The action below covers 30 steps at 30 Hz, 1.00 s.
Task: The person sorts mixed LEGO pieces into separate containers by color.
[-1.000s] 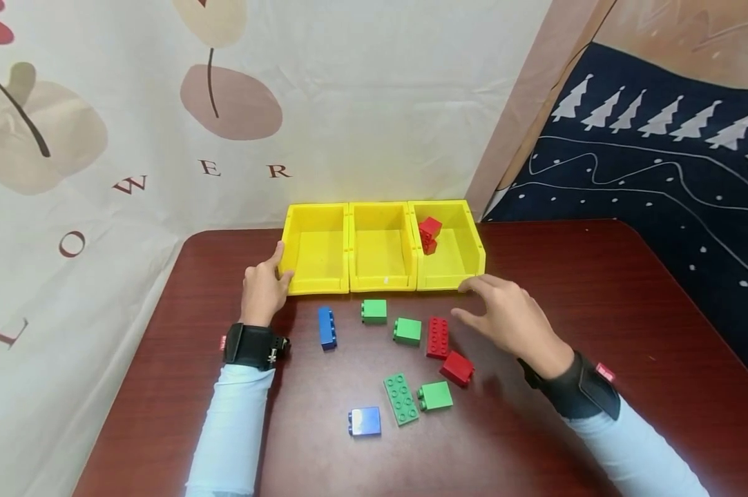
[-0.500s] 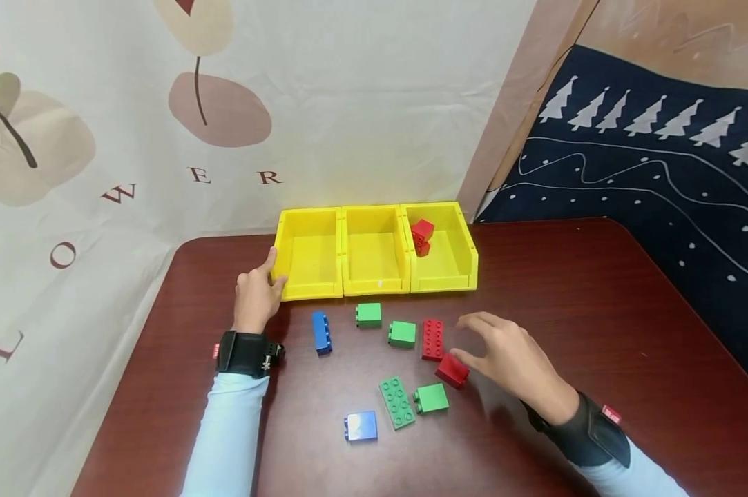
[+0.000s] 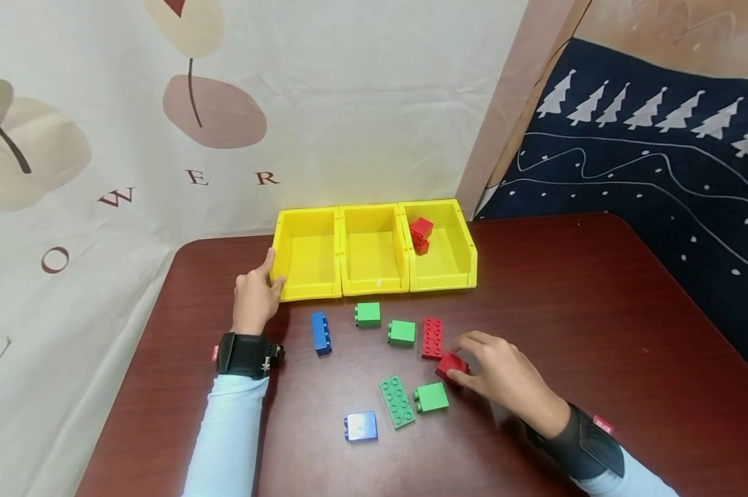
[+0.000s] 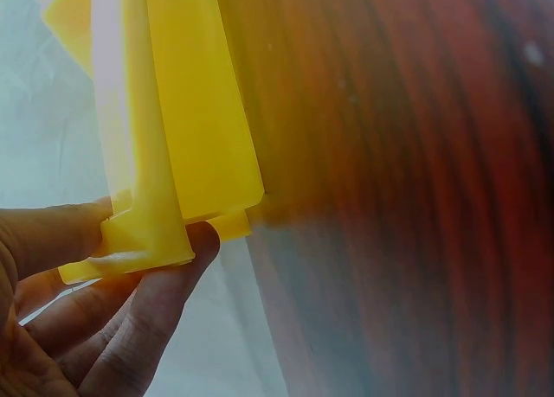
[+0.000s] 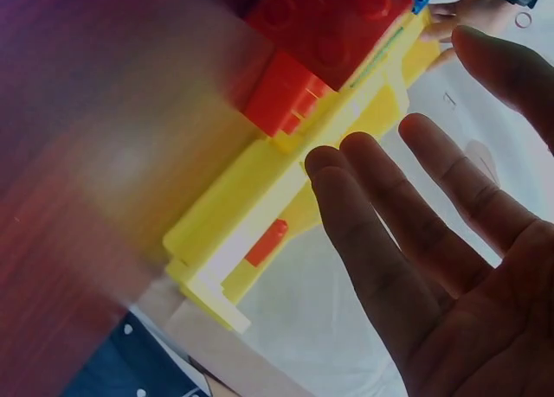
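A dark red-brown wood-grain table point(image 3: 597, 304) is filling the lower scene, and at its far side a row of three yellow plastic bins point(image 3: 376, 285) is standing side by side. A pair of red plastic blocks point(image 3: 420, 229) is sitting in the right bin. The bare left hand point(image 3: 255, 300) is gripping the front outer corner of the left bin point(image 3: 308, 262), thumb and fingers to either side of its wall. The bare right hand point(image 3: 501, 369) is hanging low over the table, forearm slanting in from the right, palm turned inward, fingers softly bent, thumb well apart, not visibly holding anything. Four green plastic blocks point(image 3: 401, 333) and two blue plastic blocks point(image 3: 321, 334) are lying to its left, as is a flat red eight-stud plastic block point(image 3: 432, 338). Just beside that one, a tilted red plastic block point(image 3: 450, 363) is lying directly off the right hand's fingertips, between thumb and forefinger, with the left hand well apart. Its studs are facing the right wrist; its long axis is hard to read behind the thumb, and whether the fingers are touching it cannot be told.
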Each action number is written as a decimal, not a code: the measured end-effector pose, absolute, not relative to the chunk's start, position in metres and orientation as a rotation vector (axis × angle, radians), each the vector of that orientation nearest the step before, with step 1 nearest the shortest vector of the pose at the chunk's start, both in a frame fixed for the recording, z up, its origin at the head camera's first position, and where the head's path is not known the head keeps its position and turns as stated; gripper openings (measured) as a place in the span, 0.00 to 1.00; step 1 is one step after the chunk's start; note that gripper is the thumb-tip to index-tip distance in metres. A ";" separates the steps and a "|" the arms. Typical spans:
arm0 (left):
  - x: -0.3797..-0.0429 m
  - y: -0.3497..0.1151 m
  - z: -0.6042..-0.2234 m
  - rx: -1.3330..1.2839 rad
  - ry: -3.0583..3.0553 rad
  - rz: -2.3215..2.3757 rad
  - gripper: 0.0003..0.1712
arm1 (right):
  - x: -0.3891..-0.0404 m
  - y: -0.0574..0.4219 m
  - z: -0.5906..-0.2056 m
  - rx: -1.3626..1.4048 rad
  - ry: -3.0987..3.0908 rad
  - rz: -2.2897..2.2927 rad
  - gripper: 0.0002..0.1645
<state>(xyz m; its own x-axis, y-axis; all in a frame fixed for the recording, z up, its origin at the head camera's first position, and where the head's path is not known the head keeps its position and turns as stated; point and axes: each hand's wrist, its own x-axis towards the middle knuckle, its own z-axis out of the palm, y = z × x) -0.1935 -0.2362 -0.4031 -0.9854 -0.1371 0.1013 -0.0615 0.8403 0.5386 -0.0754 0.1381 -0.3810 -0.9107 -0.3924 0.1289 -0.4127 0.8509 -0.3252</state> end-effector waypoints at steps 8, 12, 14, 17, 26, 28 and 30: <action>-0.194 -0.237 -0.405 0.136 -2.883 -0.826 0.38 | -0.074 0.140 -0.392 0.695 -2.960 0.527 0.23; -0.194 -0.237 -0.406 0.132 -2.882 -0.822 0.38 | -0.075 0.141 -0.397 0.712 -2.948 0.539 0.22; -0.193 -0.237 -0.407 0.136 -2.881 -0.824 0.38 | -0.075 0.141 -0.398 0.721 -2.941 0.547 0.20; -0.192 -0.237 -0.407 0.137 -2.878 -0.828 0.38 | -0.075 0.141 -0.400 0.726 -2.939 0.565 0.17; -0.194 -0.236 -0.407 0.141 -2.872 -0.826 0.38 | -0.076 0.142 -0.401 0.745 -2.914 0.616 0.15; -0.194 -0.236 -0.407 0.139 -2.868 -0.829 0.38 | -0.077 0.142 -0.402 0.741 -2.909 0.622 0.15; -0.193 -0.236 -0.407 0.138 -2.864 -0.830 0.37 | -0.077 0.142 -0.403 0.745 -2.902 0.629 0.15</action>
<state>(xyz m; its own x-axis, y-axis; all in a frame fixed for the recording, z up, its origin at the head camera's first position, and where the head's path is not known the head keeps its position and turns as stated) -0.1931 -0.2358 -0.4068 -0.9836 -0.1312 0.1236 -0.0447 0.8420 0.5377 -0.0769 0.1424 -0.4027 -0.8785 -0.4443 0.1755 -0.4771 0.7975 -0.3693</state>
